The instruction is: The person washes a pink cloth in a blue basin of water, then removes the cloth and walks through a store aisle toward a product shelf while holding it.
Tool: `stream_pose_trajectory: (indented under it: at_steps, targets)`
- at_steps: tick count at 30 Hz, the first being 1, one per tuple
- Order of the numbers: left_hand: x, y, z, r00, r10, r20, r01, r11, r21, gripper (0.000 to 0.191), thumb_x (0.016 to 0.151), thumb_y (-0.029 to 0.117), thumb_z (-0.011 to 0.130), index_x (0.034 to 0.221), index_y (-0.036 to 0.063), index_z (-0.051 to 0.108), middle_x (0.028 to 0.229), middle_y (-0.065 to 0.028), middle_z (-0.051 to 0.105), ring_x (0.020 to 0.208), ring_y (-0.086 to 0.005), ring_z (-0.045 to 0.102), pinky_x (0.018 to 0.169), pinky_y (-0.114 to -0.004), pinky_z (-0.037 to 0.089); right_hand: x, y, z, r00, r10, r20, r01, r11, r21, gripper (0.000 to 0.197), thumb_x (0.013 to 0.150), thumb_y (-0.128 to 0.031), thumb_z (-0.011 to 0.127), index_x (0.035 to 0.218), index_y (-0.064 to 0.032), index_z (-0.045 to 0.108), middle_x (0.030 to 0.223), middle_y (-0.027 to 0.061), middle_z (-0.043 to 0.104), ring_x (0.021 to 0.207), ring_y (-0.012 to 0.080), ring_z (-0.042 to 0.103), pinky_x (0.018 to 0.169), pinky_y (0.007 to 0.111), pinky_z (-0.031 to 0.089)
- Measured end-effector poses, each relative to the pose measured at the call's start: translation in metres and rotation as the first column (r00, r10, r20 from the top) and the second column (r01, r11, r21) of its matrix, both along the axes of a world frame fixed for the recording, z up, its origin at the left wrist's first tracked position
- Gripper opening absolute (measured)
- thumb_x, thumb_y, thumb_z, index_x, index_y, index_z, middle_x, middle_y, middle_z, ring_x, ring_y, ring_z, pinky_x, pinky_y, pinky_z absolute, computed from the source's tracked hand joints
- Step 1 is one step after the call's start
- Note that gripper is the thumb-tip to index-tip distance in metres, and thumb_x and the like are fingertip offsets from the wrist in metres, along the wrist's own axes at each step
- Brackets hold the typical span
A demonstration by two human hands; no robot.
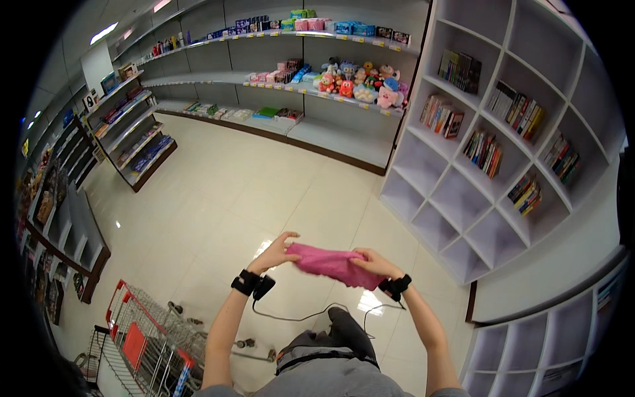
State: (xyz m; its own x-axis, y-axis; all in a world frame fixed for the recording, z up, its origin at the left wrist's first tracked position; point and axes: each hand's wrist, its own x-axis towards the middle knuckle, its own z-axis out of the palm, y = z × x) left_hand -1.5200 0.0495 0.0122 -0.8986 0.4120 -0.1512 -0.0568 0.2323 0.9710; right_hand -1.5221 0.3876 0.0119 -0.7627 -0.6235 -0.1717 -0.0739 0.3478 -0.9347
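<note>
A pink cloth point(322, 262) is stretched between my hands in front of my body, above the tiled floor. My left hand point(278, 254) has the cloth's left end at its thumb, with the index finger raised off it. At the other end, my right hand point(375, 264) grips the fabric with the thumb on top and the other fingers mostly hidden. The lower edge of the cloth hangs loose and uneven. Each wrist wears a black strap with a small device, and a thin cable point(297, 319) trails from the left one.
Metal shopping carts point(149, 342) with red trim stand at my left. White cubby bookshelves point(476, 198) with books rise on the right. Ahead, a long grey wall shelf point(342, 136) carries plush toys point(364, 82) and packages. A shorter display shelf point(134, 139) stands at the far left.
</note>
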Motion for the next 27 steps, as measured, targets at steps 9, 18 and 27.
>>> stream_pose_trajectory:
  at_steps: [9, 18, 27]
  targets:
    - [-0.164, 0.037, -0.075, 0.94, 0.279, -0.198, -0.331, 0.888, -0.319, 0.046, 0.075, 0.016, 0.076, 0.113, 0.0039, 0.053, 0.071, -0.0127, 0.067, 0.067, -0.018, 0.065, 0.061, -0.03, 0.051, -0.177, 0.031, -0.061, 0.997, -0.012, -0.075, 0.027, 0.98, 0.199, 0.037, 0.094, -0.036, 0.055, 0.113, -0.0046, 0.048, 0.1, 0.0152, 0.062, 0.083, 0.0198, 0.058, 0.077, 0.032, 0.046]
    - [-0.286, 0.065, -0.06, 0.904, 0.426, 0.02, -0.426, 0.902, 0.073, 0.041, 0.083, 0.015, 0.07, 0.118, 0.0018, 0.053, 0.085, -0.0143, 0.07, 0.081, -0.0144, 0.066, 0.072, -0.025, 0.05, -0.343, 0.089, -0.079, 0.758, 0.31, 0.574, -0.49, 0.852, 0.187, 0.053, 0.081, -0.042, 0.07, 0.11, 0.0014, 0.062, 0.094, 0.0052, 0.063, 0.083, 0.0111, 0.058, 0.073, 0.025, 0.048]
    - [-0.382, 0.045, -0.046, 0.788, 0.612, 0.069, -0.607, 0.751, 0.259, 0.035, 0.086, 0.007, 0.064, 0.118, -0.0014, 0.052, 0.081, -0.0115, 0.069, 0.076, -0.013, 0.064, 0.069, -0.024, 0.049, -0.445, 0.086, -0.131, 0.31, 0.27, 0.912, 0.529, 0.748, -0.402, 0.053, 0.092, -0.038, 0.056, 0.13, -0.0011, 0.047, 0.132, 0.0102, 0.052, 0.12, 0.021, 0.051, 0.105, 0.035, 0.037]
